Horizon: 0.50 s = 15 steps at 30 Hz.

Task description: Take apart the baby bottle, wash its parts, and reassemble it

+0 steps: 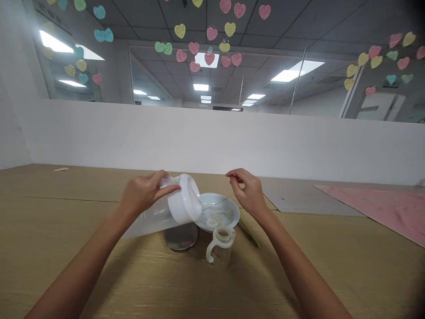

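Observation:
My left hand [141,191] is closed around a translucent plastic jug [152,217] with a white top [186,199]. The jug is tilted, its top pointing right towards the rim of a pale bowl [235,217]. Inside the bowl lie a white plastic part [211,223] and other pieces too unclear to name; a thin line crosses above them. My right hand [247,190] hovers just beyond the bowl's right side, fingertips pinched together; whatever they hold, if anything, is too small to make out. In front of the bowl stands a small clear bottle [222,254] with an uncovered mouth and white handle.
A round grey dish or lid [181,238] lies under the jug's top. Right of the bowl rests a thin green stick [249,232]. A pink cloth or sheet [381,204] and a grey sheet [292,195] cover the table's right. A white wall [199,137] rises behind.

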### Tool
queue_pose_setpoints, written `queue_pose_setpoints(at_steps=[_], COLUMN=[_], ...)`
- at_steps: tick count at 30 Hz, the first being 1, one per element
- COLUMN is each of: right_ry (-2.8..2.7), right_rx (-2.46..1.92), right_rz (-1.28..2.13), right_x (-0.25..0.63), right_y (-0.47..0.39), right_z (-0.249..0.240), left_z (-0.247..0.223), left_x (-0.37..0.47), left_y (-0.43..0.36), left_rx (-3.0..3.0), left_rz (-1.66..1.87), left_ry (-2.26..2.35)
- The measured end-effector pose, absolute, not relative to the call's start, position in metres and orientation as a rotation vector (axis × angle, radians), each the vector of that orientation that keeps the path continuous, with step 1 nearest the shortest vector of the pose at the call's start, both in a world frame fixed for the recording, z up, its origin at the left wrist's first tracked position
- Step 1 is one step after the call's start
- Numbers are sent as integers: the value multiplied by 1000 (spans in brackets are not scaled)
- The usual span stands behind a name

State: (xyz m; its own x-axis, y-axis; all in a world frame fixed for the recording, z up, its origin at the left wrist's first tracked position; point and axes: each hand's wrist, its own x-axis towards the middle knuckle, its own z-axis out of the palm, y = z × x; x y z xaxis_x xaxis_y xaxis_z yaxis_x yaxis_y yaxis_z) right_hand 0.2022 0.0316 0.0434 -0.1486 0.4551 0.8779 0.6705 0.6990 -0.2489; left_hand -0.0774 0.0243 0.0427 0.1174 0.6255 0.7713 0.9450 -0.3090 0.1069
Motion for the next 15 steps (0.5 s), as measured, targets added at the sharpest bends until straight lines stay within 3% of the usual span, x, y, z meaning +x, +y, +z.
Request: queue_pose_setpoints(at_steps=[10,15], right_ry=[-1833,-1844], right_rx=[-971,-992], right_rz=[-154,-129], right_x=[203,203], right_y=[29,28], right_z=[45,45], left_z=[55,59], left_x=[-76,-60], left_y=[0,-19], left_rx=[-1980,-2198], left_rz=[-1501,-1486], left_ry=[-1305,-1346])
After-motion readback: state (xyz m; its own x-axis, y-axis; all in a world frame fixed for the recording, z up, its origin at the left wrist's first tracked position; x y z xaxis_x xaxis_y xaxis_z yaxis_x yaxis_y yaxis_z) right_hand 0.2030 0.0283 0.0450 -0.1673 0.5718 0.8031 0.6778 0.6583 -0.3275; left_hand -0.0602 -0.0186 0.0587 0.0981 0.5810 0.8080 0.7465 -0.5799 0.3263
